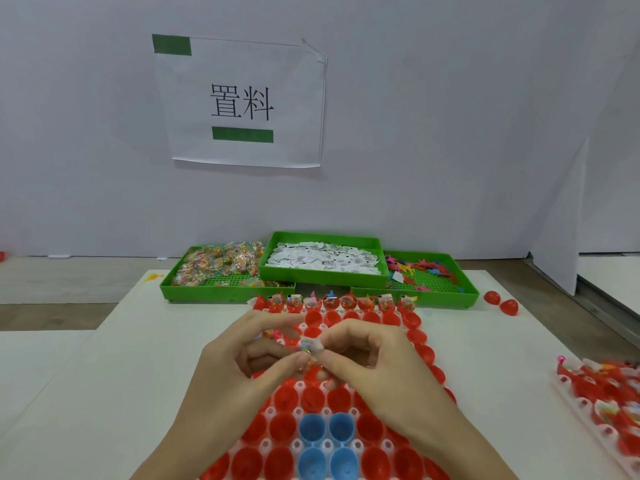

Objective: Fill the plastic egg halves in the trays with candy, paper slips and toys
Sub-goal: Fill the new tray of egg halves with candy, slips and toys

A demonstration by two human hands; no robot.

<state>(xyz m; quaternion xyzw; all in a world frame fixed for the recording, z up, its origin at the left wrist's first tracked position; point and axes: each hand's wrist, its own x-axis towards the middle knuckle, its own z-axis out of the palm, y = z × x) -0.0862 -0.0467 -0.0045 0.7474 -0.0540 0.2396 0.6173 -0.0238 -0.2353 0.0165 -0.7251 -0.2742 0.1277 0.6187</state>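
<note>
A white tray (298, 441) full of red egg halves (313, 398) and a few blue egg halves (327, 427) lies in front of me. Its far row (332, 303) holds candy, slips and toys. My left hand (242, 368) and right hand (374, 362) meet above the tray's middle. Together their fingertips pinch a small bundle (310, 346) of a white paper slip and a candy packet. The left hand also holds small coloured pieces, partly hidden. Three green bins at the back hold candy packets (214, 263), paper slips (323, 258) and toys (420, 268).
A second tray of filled red egg halves (602, 396) sits at the right edge. Two loose red egg halves (502, 303) lie right of the toy bin. A white wall with a paper sign (242, 102) stands behind the bins.
</note>
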